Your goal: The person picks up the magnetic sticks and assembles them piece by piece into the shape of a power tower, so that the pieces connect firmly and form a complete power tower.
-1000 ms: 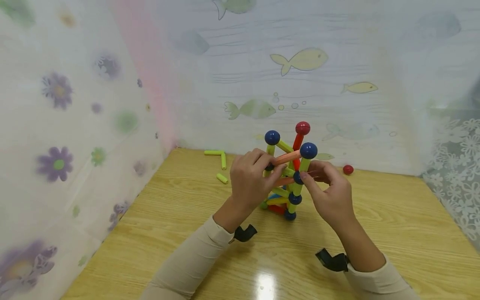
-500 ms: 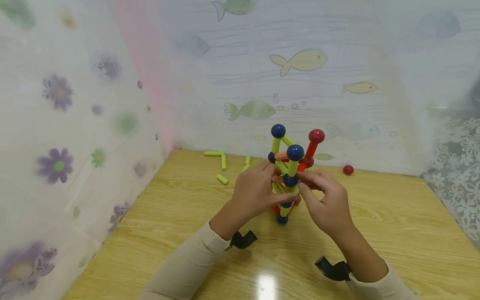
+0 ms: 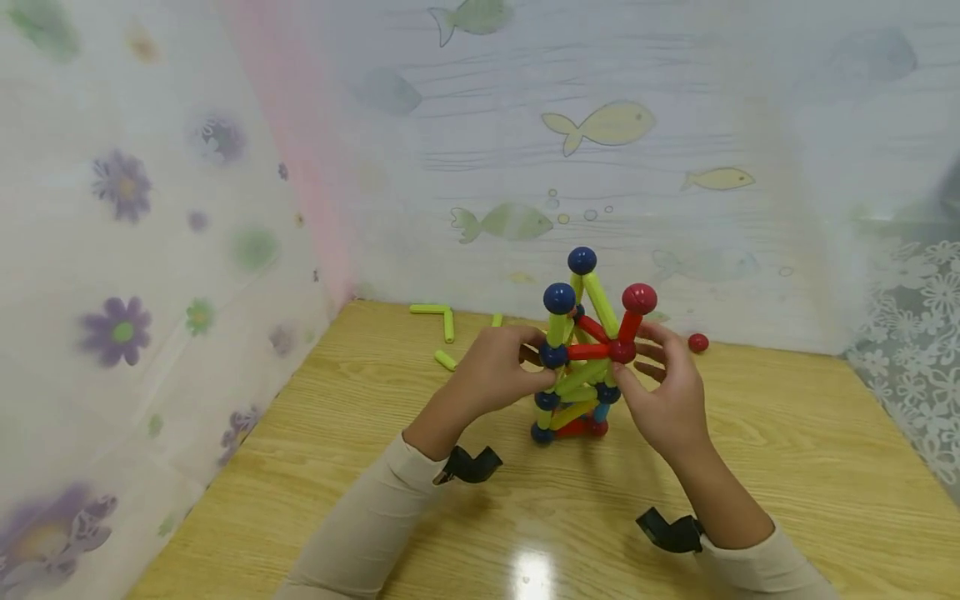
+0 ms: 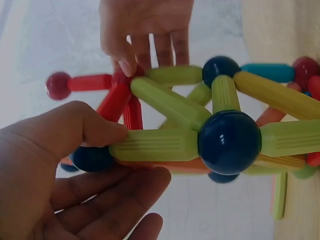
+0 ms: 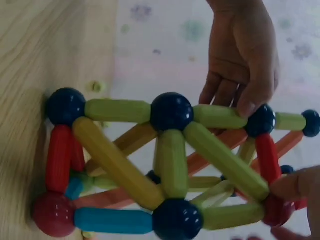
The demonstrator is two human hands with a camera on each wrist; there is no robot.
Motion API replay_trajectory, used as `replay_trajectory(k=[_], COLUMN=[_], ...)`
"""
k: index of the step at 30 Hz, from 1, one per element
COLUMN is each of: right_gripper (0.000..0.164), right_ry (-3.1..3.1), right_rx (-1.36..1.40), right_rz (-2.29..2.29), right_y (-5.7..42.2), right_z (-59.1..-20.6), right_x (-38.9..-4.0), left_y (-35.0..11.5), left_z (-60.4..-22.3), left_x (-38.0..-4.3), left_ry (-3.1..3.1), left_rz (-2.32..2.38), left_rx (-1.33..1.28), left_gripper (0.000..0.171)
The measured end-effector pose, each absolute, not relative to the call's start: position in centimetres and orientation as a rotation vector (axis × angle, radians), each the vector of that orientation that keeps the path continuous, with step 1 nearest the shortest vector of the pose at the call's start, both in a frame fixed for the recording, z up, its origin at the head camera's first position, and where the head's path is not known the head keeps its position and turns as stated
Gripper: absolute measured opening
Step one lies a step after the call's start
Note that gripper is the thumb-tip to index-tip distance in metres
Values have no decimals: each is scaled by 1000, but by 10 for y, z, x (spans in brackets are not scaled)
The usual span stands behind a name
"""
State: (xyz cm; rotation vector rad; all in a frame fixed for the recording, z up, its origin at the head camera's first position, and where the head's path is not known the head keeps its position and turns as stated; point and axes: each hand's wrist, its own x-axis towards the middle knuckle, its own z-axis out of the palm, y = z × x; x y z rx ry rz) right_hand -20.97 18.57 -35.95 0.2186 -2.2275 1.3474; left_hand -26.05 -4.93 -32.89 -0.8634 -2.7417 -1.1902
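Note:
A tower of magnetic rods and balls (image 3: pixel 573 396) stands upright on the wooden table between both hands. Its rods are yellow-green, red, orange, yellow and blue, joined by dark blue and red balls. On the left side, my left hand (image 3: pixel 491 367) pinches an upper joint, thumb against a yellow-green rod (image 4: pixel 155 145) by a blue ball (image 4: pixel 92 159), other fingers underneath. Across from it, my right hand (image 3: pixel 667 400) holds the red ball (image 3: pixel 622 351) between thumb and fingers. Above that joint rises a short red rod (image 3: pixel 631 325) capped by another red ball (image 3: pixel 640 298).
Loose yellow-green rods (image 3: pixel 448 325) lie at the back left of the table, a shorter one (image 3: pixel 445 359) in front of them. A single red ball (image 3: pixel 698 342) sits behind the right hand. Printed sheets (image 3: pixel 420 167) hang close behind the table (image 3: pixel 300 450) and to its left.
The tower has been turned between the hands: its red-topped corner came from the back round to the front right. Both hands shifted their hold to other joints.

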Motion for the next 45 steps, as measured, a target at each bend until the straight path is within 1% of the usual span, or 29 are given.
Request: replay_trajectory(k=[5, 8, 10, 12, 16, 18, 20, 23, 25, 27, 30, 34, 35, 36, 38, 40, 42, 45], right_gripper=[43, 37, 34, 32, 31, 32, 33, 33, 33, 33, 34, 33, 33, 33, 33, 33, 33, 34], right_ry=[-2274, -2258, -2249, -2254, -2269, -2277, -2286, -2292, -2293, -2294, -2294, -2300, -2301, -2302, -2306, -2311, -2316, -2314], right_rx=[225, 234, 247, 257, 257, 251, 244, 237, 232, 240, 251, 253, 251, 250, 250, 250, 250, 249], right_rz=[1374, 1356, 1363, 1362, 1357, 1355, 1358, 1366, 1365, 1366, 1364, 1364, 1365, 1365, 1367, 1364, 1362, 1363], right_y=[188, 187, 186, 186, 186, 188, 188, 189, 189, 188, 188, 185, 185, 184, 184, 184, 184, 185], right_z=[-363, -362, -361, -360, -356, -355, -355, -356, -357, -357, -357, -357, -357, -357, -356, -356, -355, -355], right_x=[-211, -210, -210, -210, -209, -208, -207, -206, -206, -207, -208, -209, -208, -208, -207, -206, -205, -206], left_y=[-59, -75, -91, -106, -124, -128, -131, -135, -137, -138, -138, -140, -141, -141, -140, -137, -133, -124], left_z=[-333, -335, -338, -346, -374, -390, -405, -427, -439, -445, -447, -445, -444, -442, -437, -429, -419, -397], left_x=[-271, -285, -299, -317, -356, -372, -385, -398, -404, -408, -411, -408, -407, -405, -401, -396, -386, -364], left_ry=[-2737, -2747, -2749, -2762, -2761, -2750, -2733, -2716, -2732, -2750, -2791, -2821, -2826, -2816, -2782, -2708, -2593, -2351], left_rz=[-1288, -1390, -1472, -1539, -1549, -1536, -1539, -1467, -1403, -1326, -1252, -1207, -1214, -1243, -1319, -1420, -1528, -1603], left_rx=[-962, -1085, -1094, -949, -392, -142, 54, 267, 349, 394, 387, 371, 366, 364, 340, 265, 147, -115], left_gripper=[32, 42, 47, 46, 28, 29, 35, 43, 39, 39, 46, 22, 19, 19, 27, 33, 36, 34])
